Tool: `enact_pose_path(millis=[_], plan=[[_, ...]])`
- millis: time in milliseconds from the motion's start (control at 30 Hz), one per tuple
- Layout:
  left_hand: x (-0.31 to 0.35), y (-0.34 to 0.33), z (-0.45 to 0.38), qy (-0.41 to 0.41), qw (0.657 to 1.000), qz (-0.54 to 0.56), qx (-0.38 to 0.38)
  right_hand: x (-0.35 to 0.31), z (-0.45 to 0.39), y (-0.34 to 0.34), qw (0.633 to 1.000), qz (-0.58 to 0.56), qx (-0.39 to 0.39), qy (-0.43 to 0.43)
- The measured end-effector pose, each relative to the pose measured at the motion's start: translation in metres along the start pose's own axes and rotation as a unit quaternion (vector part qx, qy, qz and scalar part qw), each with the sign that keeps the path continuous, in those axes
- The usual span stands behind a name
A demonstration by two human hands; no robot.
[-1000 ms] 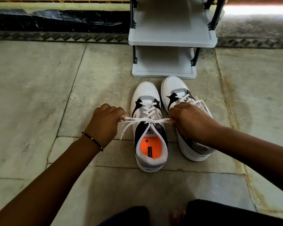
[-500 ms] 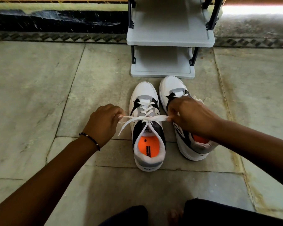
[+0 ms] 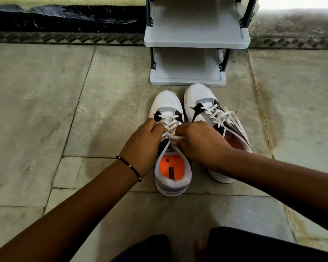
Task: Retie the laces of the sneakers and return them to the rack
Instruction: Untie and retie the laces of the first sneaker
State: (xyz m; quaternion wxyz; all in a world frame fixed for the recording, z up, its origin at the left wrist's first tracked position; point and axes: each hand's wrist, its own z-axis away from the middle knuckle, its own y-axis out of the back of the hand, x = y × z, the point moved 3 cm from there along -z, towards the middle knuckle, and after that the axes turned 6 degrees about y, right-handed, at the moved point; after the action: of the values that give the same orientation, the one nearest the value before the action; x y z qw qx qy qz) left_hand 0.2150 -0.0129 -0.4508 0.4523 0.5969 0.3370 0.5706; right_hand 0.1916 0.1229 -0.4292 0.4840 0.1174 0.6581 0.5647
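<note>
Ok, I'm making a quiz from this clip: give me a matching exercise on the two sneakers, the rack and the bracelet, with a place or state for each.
Things:
1. left sneaker
2. right sneaker
3. rack
4. bracelet

States:
a. on the left wrist
b. laces lying loose
c. laces held in both hands
d. shelves bare

Pairs: 1-c, 2-b, 3-d, 4-a

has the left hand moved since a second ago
Yes. The left hand has come in rightward over the left sneaker, close to the right hand.

Both hands (image 3: 170,144) on sneaker laces (image 3: 173,137)
</note>
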Motion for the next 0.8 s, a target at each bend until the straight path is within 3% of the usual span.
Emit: enact_pose_path(millis=[100,233,367,500,800], plan=[[0.002,-0.003,0.004,0.002,1.000,-0.004,0.007,0.002,-0.002,0.002,1.000,0.006,-0.016,0.010],[-0.004,-0.009,0.009,0.034,0.986,-0.161,-0.001,0.004,-0.001,-0.005,0.997,-0.022,-0.079,0.005],[-0.003,-0.005,0.012,0.056,0.986,-0.157,0.006,0.004,-0.001,-0.009,0.989,-0.114,-0.080,-0.041],[-0.008,0.001,0.008,0.024,0.989,-0.143,0.038,0.002,0.000,-0.011,0.982,-0.168,-0.050,-0.073],[-0.032,0.001,-0.001,-0.065,0.975,-0.189,0.098,0.010,0.004,-0.010,0.984,-0.149,-0.047,-0.081]])
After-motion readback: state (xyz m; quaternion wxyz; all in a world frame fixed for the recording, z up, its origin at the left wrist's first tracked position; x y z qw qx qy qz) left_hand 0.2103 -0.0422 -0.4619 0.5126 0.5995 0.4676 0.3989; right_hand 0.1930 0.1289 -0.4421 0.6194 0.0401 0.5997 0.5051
